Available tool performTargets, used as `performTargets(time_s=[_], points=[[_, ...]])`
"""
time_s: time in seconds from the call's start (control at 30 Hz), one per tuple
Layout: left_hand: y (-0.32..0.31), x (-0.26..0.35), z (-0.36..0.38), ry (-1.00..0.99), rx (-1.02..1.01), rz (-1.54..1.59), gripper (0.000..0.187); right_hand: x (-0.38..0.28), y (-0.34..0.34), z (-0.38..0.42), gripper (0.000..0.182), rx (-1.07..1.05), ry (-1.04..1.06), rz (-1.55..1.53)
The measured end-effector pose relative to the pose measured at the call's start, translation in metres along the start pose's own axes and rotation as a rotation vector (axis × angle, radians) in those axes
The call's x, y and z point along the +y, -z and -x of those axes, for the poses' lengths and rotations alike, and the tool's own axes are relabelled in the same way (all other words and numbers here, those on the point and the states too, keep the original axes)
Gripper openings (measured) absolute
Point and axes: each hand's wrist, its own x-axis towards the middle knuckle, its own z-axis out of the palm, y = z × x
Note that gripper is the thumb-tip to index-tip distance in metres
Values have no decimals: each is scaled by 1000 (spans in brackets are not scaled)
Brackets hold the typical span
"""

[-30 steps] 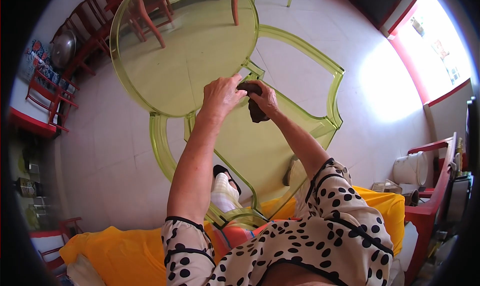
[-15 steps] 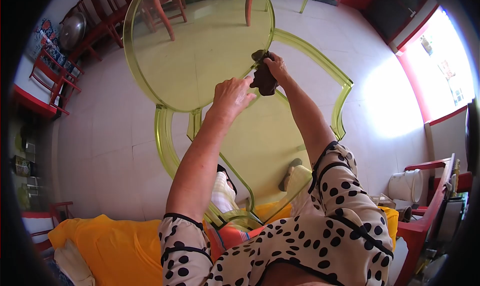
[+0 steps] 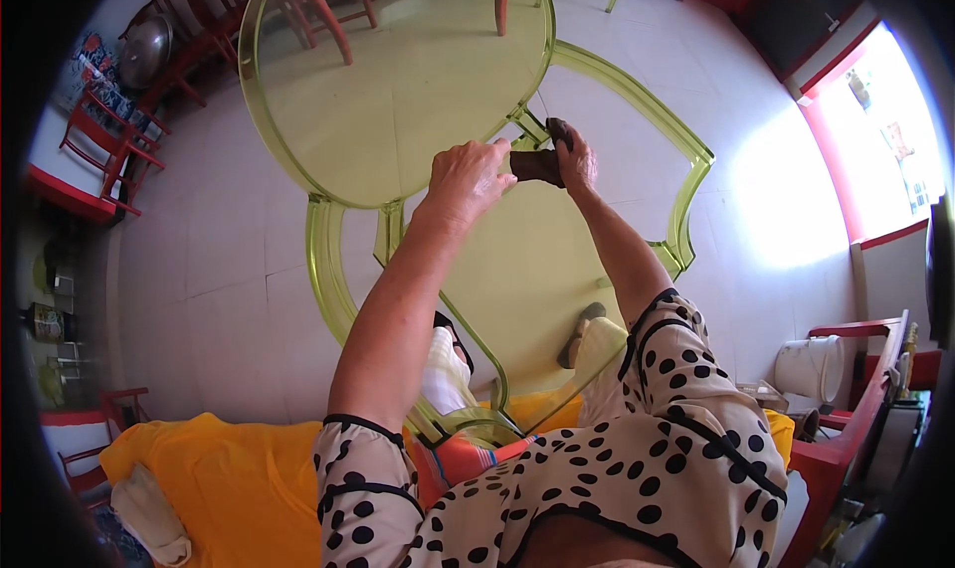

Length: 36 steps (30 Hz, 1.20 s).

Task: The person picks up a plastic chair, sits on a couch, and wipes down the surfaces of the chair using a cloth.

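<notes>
Where the right hand point(image 3: 579, 165) closes round it, a dark brown cloth point(image 3: 537, 167) is bunched, thumb over the top, fingers mostly out of sight behind. Left hand point(image 3: 468, 180) just beside the cloth's left end, fingers half curled; cannot tell whether they pinch it. Cloth sits at the join of seat and round back on a see-through green chair point(image 3: 527, 230).

Cloth's longer stretch runs roughly crosswise, right hand toward left; a short lump pokes up past the right thumb. Chair's long axis runs away from the body, round back point(image 3: 398, 91) pointing off and a little left, seat edge near the lap.

Top of the back cut off by the upper edge of view. Left forearm covers part of the chair's left side, right forearm part of the other armrest. Cloth's underside hidden.

Through the clear seat: a dark shoe point(image 3: 582, 334). Through the back: reddish chair legs point(image 3: 333, 21). Spotted shirt point(image 3: 607, 478) fills the near middle, a yellow cover point(image 3: 224, 488) to its left. White bucket point(image 3: 808, 369) well off to the right; red chair point(image 3: 104, 145) far left. Bright doorway point(image 3: 880, 150) washed out, hard to read.
</notes>
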Motion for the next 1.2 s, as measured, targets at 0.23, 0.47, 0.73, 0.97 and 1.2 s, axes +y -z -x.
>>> performTargets(time_s=[0.23, 0.47, 0.73, 0.97, 1.2], points=[[-2, -7, -2, 1, -10, 0, 44, -53, 35, 48, 56, -74, 358, 377], [0, -11, -6, -18, 41, -16, 44, -112, 19, 119, 49, -278, 440, 323], [-5, -14, -7, -103, 77, -34, 44, -167, 15, 216, 48, -408, 662, 142], [-8, -12, -6, -94, 76, 4, 44, -150, 110, 276, 44, -690, 774, 26], [-8, -13, -5, -112, 90, -18, 43, -99, 221, 327, 50, -711, 735, 153]])
